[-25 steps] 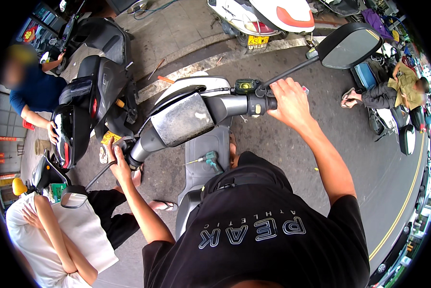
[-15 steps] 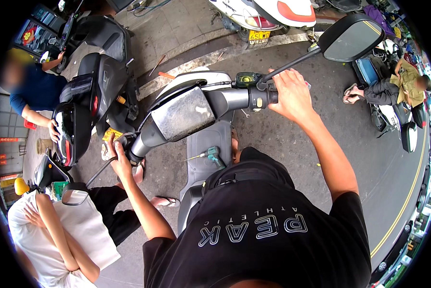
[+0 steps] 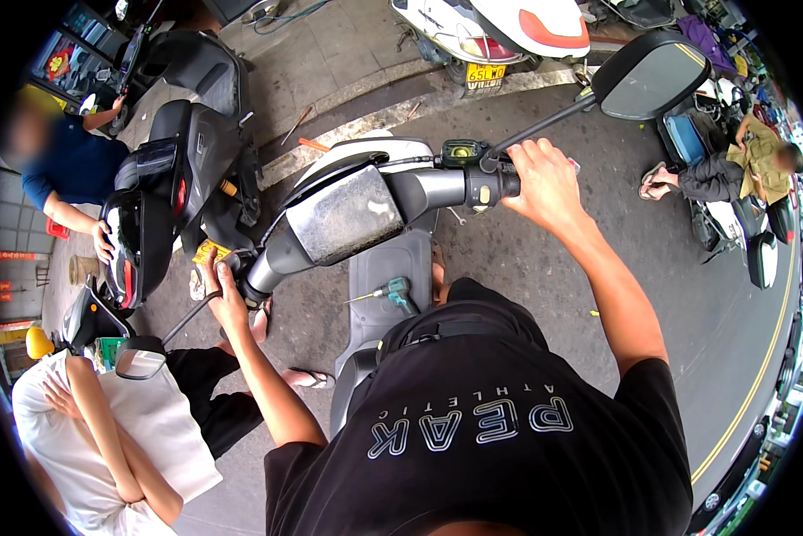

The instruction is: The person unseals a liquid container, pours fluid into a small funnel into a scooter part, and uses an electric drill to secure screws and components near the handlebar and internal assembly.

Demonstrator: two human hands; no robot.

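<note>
I sit astride a scooter whose grey handlebar cover (image 3: 348,214) is worn and dusty. My right hand (image 3: 544,186) is closed over the right handlebar grip (image 3: 510,184), its fingers reaching forward across it. At the other end, my left hand (image 3: 229,305) is around the left grip, which it mostly hides; its fingers point forward beside the mirror stem (image 3: 189,323). A green-and-black cordless drill (image 3: 397,291) with a long bit lies on the grey footboard (image 3: 379,259) between the handlebar and my legs. The right mirror (image 3: 656,79) and left mirror (image 3: 140,364) stick out on stems.
A person in white (image 3: 142,438) with folded arms is close at my left. Further left, someone in dark blue (image 3: 75,161) touches a parked black scooter (image 3: 142,241). A white scooter (image 3: 517,31) is parked ahead. Another person (image 3: 750,165) sits at the right, by the road.
Both hands stay on the grips. The view has shifted very slightly; the handlebar and right mirror sit a little lower in the picture. The drill lies where it was on the footboard.
</note>
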